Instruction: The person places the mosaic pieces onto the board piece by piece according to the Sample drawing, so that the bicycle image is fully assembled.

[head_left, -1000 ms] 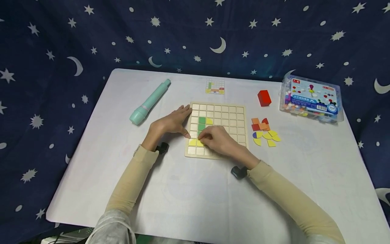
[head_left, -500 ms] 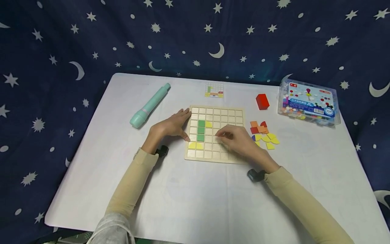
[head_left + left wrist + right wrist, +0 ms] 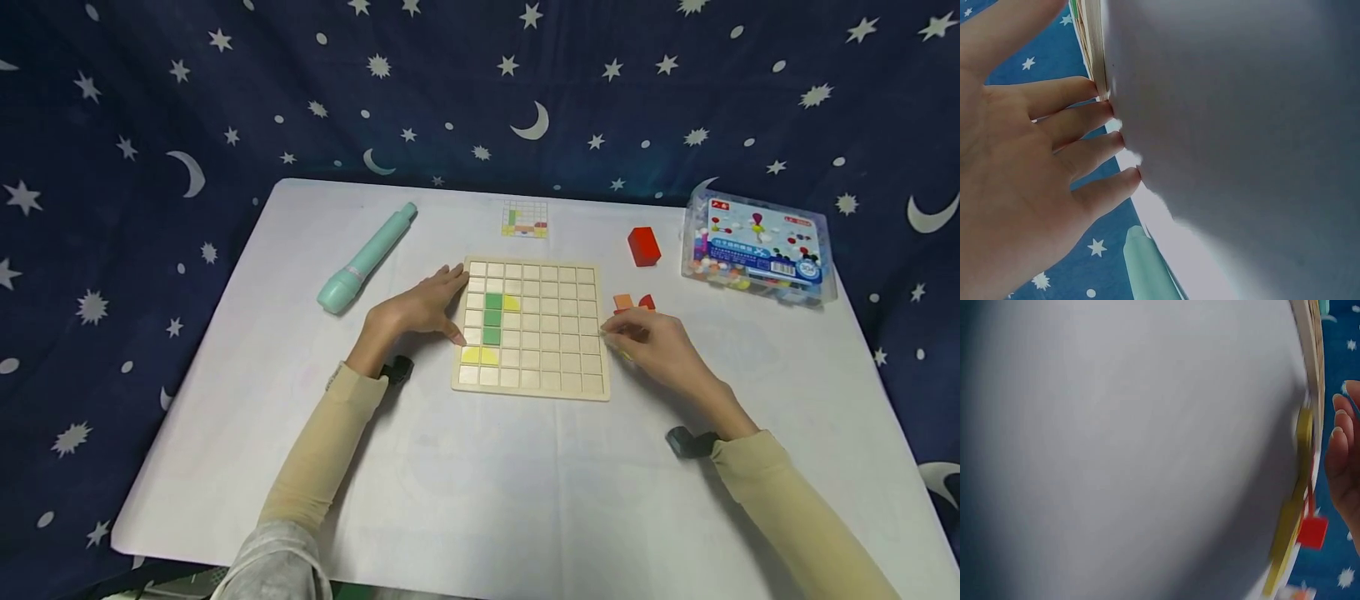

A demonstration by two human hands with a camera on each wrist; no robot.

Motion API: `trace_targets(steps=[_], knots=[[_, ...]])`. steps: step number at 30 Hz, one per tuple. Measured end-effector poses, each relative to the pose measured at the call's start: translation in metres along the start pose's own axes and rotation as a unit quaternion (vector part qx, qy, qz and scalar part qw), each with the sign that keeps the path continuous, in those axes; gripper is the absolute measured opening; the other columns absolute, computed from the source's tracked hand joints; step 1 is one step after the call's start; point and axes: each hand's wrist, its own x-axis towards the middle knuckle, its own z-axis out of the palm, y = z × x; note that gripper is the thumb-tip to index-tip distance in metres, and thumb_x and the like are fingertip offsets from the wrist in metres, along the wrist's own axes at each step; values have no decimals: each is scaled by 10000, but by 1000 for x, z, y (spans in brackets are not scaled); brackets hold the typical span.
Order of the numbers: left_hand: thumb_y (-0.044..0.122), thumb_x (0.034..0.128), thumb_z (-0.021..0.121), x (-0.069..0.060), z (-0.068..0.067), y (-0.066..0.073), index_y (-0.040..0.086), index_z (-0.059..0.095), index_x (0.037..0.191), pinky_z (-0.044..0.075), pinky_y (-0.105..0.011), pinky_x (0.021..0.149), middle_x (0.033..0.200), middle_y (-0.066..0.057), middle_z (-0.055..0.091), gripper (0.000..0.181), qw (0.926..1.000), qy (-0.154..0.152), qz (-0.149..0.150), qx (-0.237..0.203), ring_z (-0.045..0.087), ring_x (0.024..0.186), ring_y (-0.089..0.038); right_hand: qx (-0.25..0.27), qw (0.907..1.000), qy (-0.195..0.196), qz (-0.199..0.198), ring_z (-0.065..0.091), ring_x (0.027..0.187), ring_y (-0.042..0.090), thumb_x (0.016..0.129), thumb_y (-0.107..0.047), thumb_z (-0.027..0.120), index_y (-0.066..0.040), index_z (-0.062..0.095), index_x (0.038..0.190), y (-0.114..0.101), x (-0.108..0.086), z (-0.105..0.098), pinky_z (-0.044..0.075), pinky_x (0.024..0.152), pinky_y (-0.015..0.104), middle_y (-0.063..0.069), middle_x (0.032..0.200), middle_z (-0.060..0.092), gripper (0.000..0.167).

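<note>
My left hand (image 3: 420, 308) rests at the left edge of a wooden grid board (image 3: 558, 342), fingers straight and thumb spread; in the left wrist view its fingertips touch down beside the board's side (image 3: 1099, 56). On the board lie a column of green squares (image 3: 492, 318), a yellow piece (image 3: 512, 303) beside its top and two yellow pieces (image 3: 480, 356) lower left. Just past the board's right edge hovers my right hand (image 3: 663, 343), fingers loosely bent, nothing visible in them. It hides most loose pieces; an orange square (image 3: 622, 302) and a red piece (image 3: 647, 302) show. Yellow pieces (image 3: 1302, 437) appear below it.
A small pattern card (image 3: 525, 219) lies behind the board. A mint-green flashlight-shaped object (image 3: 367, 258) is at left. To the right stand a red block (image 3: 644, 247) and a clear plastic box (image 3: 759, 246) of colourful parts. A starry cloth (image 3: 450, 83) hangs behind the table.
My right hand has left the lower-left yellow pieces and moved right, across the board, to above the loose pieces. The left hand has stayed at the board's left edge.
</note>
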Motion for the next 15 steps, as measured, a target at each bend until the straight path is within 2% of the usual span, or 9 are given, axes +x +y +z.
trace_targets(steps=[3,9,12,15], knots=[[299,798,896,0,1,1,68,111,1658,95,-502,1306,1746,-82,-7,1187,10000,-17,-39,12,-50,1614,-287,-101,9997,-11,213,621,962,261,967,-114,716,-76,755,1165,10,-6,-8,497,810,225,117,1130,724,205],[292,799,896,0,-2,2,71,120,1659,96,-502,1306,1747,-83,0,1179,10000,39,-2,-14,-46,1615,-283,-225,9988,102,424,605,986,289,965,-75,704,-55,738,1196,22,-8,-22,452,748,107,154,1170,686,234],[292,794,898,1,-2,2,71,117,1659,94,-496,1307,1746,-84,-1,1187,10000,21,2,-7,-49,1615,-282,-288,9980,-74,556,588,1003,302,963,-56,690,-41,717,1230,25,-7,-24,458,772,134,174,1197,662,269],[297,793,900,0,-1,0,70,110,1659,98,-498,1307,1746,-85,-5,1194,10000,-11,-16,7,-51,1614,-285,-325,9972,-314,599,572,1002,315,960,-62,689,-26,696,1265,26,-5,-23,516,810,246,189,1200,650,307]])
